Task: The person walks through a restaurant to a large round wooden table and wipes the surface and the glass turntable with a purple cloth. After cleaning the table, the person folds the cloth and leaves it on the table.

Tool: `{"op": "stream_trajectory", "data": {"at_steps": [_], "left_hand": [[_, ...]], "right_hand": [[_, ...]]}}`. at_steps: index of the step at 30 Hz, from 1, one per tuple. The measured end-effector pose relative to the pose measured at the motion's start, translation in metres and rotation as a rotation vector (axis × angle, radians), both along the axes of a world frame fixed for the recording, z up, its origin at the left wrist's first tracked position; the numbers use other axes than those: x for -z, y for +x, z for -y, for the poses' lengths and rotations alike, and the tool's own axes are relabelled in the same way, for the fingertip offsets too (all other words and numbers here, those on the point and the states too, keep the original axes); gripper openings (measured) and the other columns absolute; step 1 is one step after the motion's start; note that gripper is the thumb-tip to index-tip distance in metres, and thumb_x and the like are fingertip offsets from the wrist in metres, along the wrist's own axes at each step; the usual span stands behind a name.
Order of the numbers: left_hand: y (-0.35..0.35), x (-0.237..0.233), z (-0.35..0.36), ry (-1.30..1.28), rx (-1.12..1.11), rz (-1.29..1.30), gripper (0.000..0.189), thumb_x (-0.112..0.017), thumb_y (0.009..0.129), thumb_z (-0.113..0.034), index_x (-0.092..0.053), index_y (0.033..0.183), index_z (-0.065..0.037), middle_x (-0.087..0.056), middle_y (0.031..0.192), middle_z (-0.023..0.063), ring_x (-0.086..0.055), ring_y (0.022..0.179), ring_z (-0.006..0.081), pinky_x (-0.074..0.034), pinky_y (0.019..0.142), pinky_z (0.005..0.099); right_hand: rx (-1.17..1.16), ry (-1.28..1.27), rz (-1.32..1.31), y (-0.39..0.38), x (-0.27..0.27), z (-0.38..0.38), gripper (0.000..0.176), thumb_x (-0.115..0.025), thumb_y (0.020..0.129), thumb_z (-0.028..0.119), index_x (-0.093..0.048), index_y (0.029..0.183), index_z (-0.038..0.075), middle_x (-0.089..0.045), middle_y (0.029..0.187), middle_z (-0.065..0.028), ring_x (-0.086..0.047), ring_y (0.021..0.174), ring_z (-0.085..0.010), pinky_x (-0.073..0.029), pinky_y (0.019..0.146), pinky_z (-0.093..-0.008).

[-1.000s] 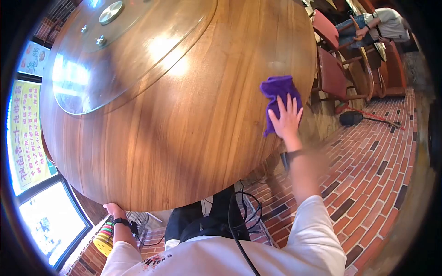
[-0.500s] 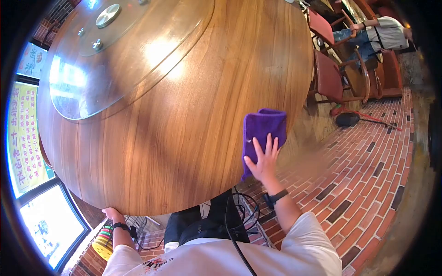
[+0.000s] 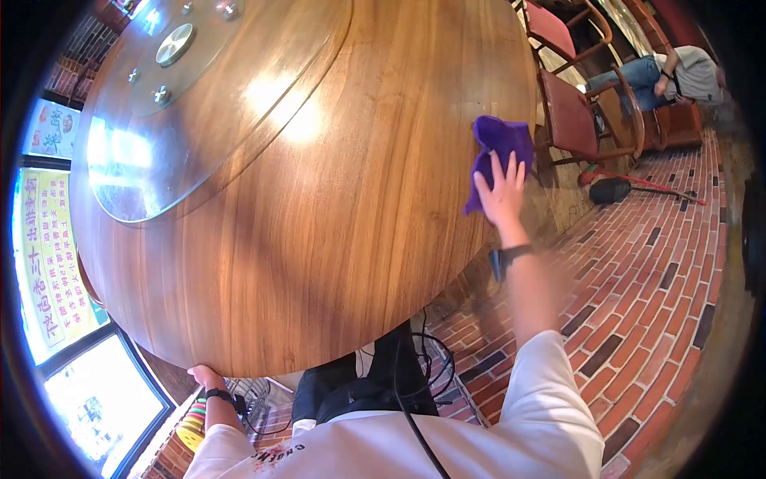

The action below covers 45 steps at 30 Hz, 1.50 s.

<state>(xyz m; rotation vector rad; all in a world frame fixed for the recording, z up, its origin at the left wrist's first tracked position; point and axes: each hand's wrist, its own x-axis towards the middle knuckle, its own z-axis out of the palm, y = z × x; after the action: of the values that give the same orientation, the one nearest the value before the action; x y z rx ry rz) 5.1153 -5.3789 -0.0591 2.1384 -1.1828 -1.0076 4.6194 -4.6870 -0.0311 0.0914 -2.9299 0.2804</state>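
A purple cloth lies bunched on the right edge of the round wooden table. My right hand presses flat on the cloth with its fingers spread, the arm stretched forward. At the table's near left edge, my left hand rests against the rim; its fingers are mostly hidden by the edge. A round glass turntable with metal fittings covers the far left of the table.
Red-padded chairs stand beyond the table's right edge, and a seated person is behind them. A black-headed tool lies on the brick-patterned floor. Windows line the left.
My right hand and the purple cloth have moved forward and to the right along the table's edge. The cloth is more bunched. My left hand stays at the rim.
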Motion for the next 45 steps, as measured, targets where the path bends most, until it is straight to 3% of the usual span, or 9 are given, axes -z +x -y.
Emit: {"op": "stream_trajectory", "data": {"at_steps": [8, 18, 23, 29, 34, 37, 39, 43, 45], "left_hand": [[0.006, 0.013, 0.004, -0.042, -0.009, -0.068, 0.074, -0.023, 0.109, -0.048, -0.048, 0.143, 0.013, -0.056, 0.147, 0.0211, -0.058, 0.129, 0.0369, -0.045, 0.111, 0.0415], [-0.009, 0.001, -0.007, -0.009, -0.048, -0.032, 0.075, -0.024, 0.109, -0.048, -0.048, 0.142, 0.015, -0.056, 0.146, 0.0226, -0.057, 0.13, 0.0371, -0.045, 0.111, 0.0425], [0.002, 0.004, -0.002, -0.015, 0.002, -0.081, 0.074, -0.025, 0.109, -0.049, -0.045, 0.144, 0.014, -0.053, 0.149, 0.0205, -0.056, 0.131, 0.0352, -0.045, 0.111, 0.0427], [0.02, 0.028, 0.013, -0.11, 0.099, -0.071, 0.057, -0.027, 0.111, -0.037, -0.055, 0.132, 0.008, -0.058, 0.14, 0.0227, -0.06, 0.121, 0.0361, -0.051, 0.102, 0.0436], [0.006, 0.004, -0.001, -0.027, 0.112, -0.056, 0.067, -0.027, 0.109, -0.045, -0.046, 0.147, 0.006, -0.056, 0.146, 0.0173, -0.056, 0.128, 0.0319, -0.043, 0.111, 0.042], [-0.012, -0.013, -0.019, -0.02, 0.061, -0.28, 0.062, -0.026, 0.11, -0.041, -0.048, 0.144, 0.005, -0.059, 0.141, 0.0199, -0.06, 0.122, 0.0333, -0.047, 0.105, 0.0428], [0.029, 0.041, 0.012, 0.025, -0.029, -0.389, 0.056, -0.025, 0.112, -0.035, -0.051, 0.139, 0.007, -0.063, 0.133, 0.0245, -0.066, 0.111, 0.037, -0.054, 0.095, 0.0431], [0.043, 0.052, 0.015, -0.067, 0.211, 0.001, 0.048, -0.027, 0.111, -0.021, -0.042, 0.148, 0.008, -0.061, 0.135, 0.0268, -0.065, 0.115, 0.0373, -0.053, 0.097, 0.0402], [0.052, 0.064, 0.021, -0.075, 0.202, 0.038, 0.047, -0.028, 0.11, -0.015, -0.039, 0.149, 0.009, -0.061, 0.135, 0.027, -0.065, 0.116, 0.0371, -0.053, 0.097, 0.0387]], "right_hand": [[-0.134, -0.131, 0.174, 0.153, -0.017, 0.069, 0.07, -0.069, 0.091, 0.048, -0.051, 0.152, 0.021, -0.024, 0.164, -0.0301, -0.016, 0.149, -0.058, -0.022, 0.119, -0.0657], [0.024, 0.064, 0.062, 0.042, 0.005, 0.026, 0.068, -0.064, 0.093, 0.057, -0.05, 0.152, 0.025, -0.032, 0.162, -0.0224, -0.026, 0.149, -0.0504, -0.027, 0.118, -0.0634], [0.072, 0.018, 0.07, 0.055, 0.005, 0.036, 0.066, -0.06, 0.097, 0.055, -0.047, 0.154, 0.026, -0.028, 0.165, -0.0218, -0.023, 0.151, -0.0497, -0.025, 0.118, -0.0638], [-0.063, -0.105, 0.117, 0.186, -0.007, 0.105, 0.067, -0.062, 0.096, 0.047, -0.046, 0.155, 0.019, -0.023, 0.164, -0.0316, -0.018, 0.149, -0.0572, -0.019, 0.116, -0.0713], [-0.182, -0.044, 0.286, 0.275, -0.023, 0.167, 0.07, -0.062, 0.093, 0.051, -0.048, 0.154, 0.02, -0.019, 0.164, -0.0322, -0.016, 0.149, -0.0598, -0.015, 0.112, -0.0796], [-0.224, -0.005, 0.374, 0.264, -0.031, 0.16, 0.074, -0.065, 0.09, 0.057, -0.048, 0.154, 0.024, -0.019, 0.165, -0.0302, -0.014, 0.15, -0.0584, -0.012, 0.111, -0.0817], [-0.274, 0.008, 0.409, 0.249, -0.038, 0.15, 0.075, -0.067, 0.088, 0.059, -0.048, 0.154, 0.027, -0.019, 0.166, -0.0278, -0.015, 0.151, -0.0558, -0.009, 0.111, -0.0813], [-0.372, 0.123, 0.4, 0.198, -0.053, 0.135, 0.077, -0.067, 0.089, 0.059, -0.047, 0.155, 0.025, -0.021, 0.167, -0.024, -0.017, 0.153, -0.0494, -0.011, 0.119, -0.0718], [-0.328, 0.127, 0.36, 0.173, -0.04, 0.134, 0.079, -0.067, 0.09, 0.058, -0.041, 0.158, 0.026, -0.02, 0.167, -0.0236, -0.017, 0.152, -0.0511, -0.01, 0.117, -0.0739]]}}
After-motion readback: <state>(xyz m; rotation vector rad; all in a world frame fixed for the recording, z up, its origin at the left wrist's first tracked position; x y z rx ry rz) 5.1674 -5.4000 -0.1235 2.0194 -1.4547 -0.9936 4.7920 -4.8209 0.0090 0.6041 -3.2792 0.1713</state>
